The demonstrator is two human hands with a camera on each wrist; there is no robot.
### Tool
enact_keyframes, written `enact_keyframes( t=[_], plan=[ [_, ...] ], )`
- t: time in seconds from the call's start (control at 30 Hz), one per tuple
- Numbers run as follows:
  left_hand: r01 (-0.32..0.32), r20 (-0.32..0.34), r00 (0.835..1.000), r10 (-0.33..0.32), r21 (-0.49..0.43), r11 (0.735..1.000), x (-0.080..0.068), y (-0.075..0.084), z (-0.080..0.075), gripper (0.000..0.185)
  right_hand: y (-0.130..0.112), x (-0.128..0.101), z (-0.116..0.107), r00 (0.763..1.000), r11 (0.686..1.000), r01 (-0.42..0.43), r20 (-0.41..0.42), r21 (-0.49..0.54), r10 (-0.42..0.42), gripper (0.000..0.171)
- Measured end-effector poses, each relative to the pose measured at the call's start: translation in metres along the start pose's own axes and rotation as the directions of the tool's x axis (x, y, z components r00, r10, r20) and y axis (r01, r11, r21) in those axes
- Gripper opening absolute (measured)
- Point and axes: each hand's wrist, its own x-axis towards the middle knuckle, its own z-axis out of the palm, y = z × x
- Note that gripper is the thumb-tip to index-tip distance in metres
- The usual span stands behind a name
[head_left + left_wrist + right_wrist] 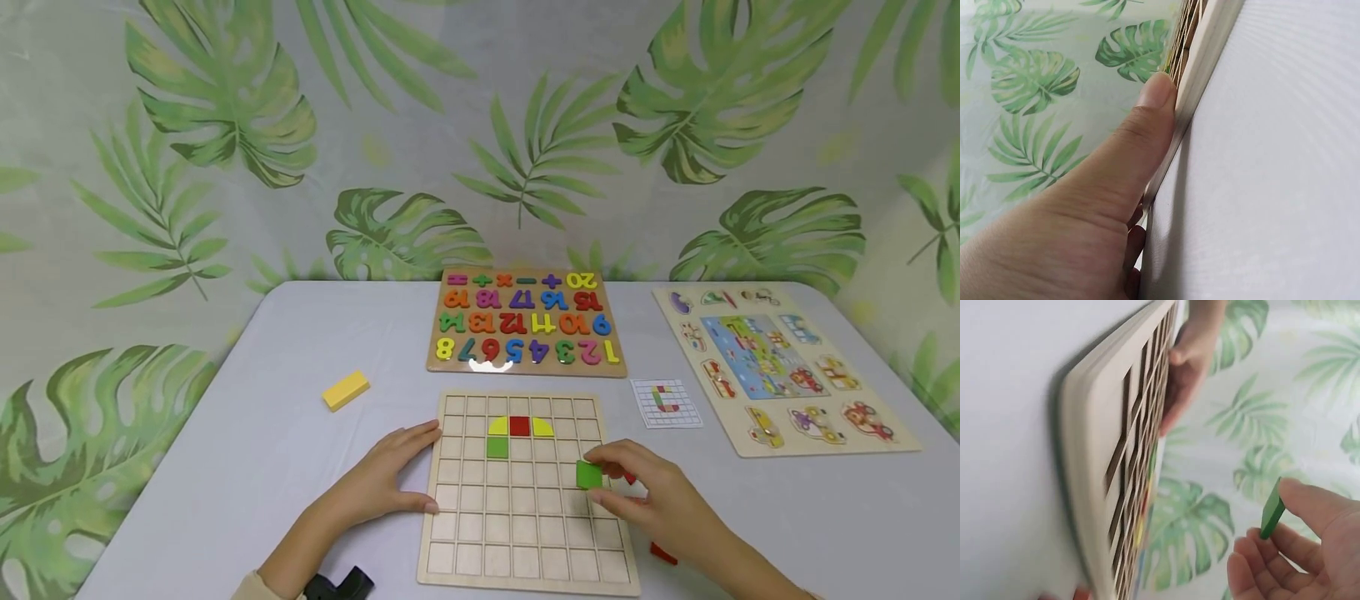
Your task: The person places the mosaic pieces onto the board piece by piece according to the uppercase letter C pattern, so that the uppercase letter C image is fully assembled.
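Over the right side of the wooden grid board [525, 560], I've got a green tile [589, 474] pinched between the thumb and fingers of the right hand [656, 502], held just above the squares. The left hand [378, 477] isn't grasping anything from what I can see, just thumb and fairly straight fingers spread against the board's left edge. Already on the grid: a red square [519, 426] between two curved yellow pieces [543, 428], plus a green square [497, 447] below the left one. Some red pieces [663, 553] sit right of the board, partly hidden by that hand. Further out I see a pattern card [687, 412], a number puzzle [558, 370] behind, a vehicle puzzle [795, 447] far right and a yellow block [346, 391] off left.
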Motion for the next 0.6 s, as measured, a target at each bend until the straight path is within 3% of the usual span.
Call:
enact_keyframes(
  t=[0.17, 0.27, 0.4, 0.6],
  plan=[
    [0.026, 0.015, 1.000, -0.026, 0.002, 1.000, 0.000, 0.000, -0.001, 0.096, -0.009, 0.014, 0.021, 0.998, 0.997, 0.047, 0.027, 0.060, -0.049, 0.032],
    [0.034, 0.021, 0.999, -0.034, 0.000, 0.999, 0.000, 0.000, -0.001, 0.096, -0.009, 0.021, 0.035, 0.997, 0.995, 0.033, 0.065, 0.089, -0.039, 0.031],
    [0.033, 0.021, 0.999, -0.033, 0.004, 0.999, 0.001, 0.000, -0.001, 0.096, -0.006, 0.027, 0.050, 0.989, 0.994, -0.055, 0.145, 0.099, 0.040, 0.029],
    [0.026, 0.017, 1.000, -0.027, 0.007, 1.000, 0.001, -0.001, -0.001, 0.096, 0.003, 0.032, 0.068, 0.949, 0.977, -0.202, 0.261, 0.076, 0.176, 0.027]
  ],
)
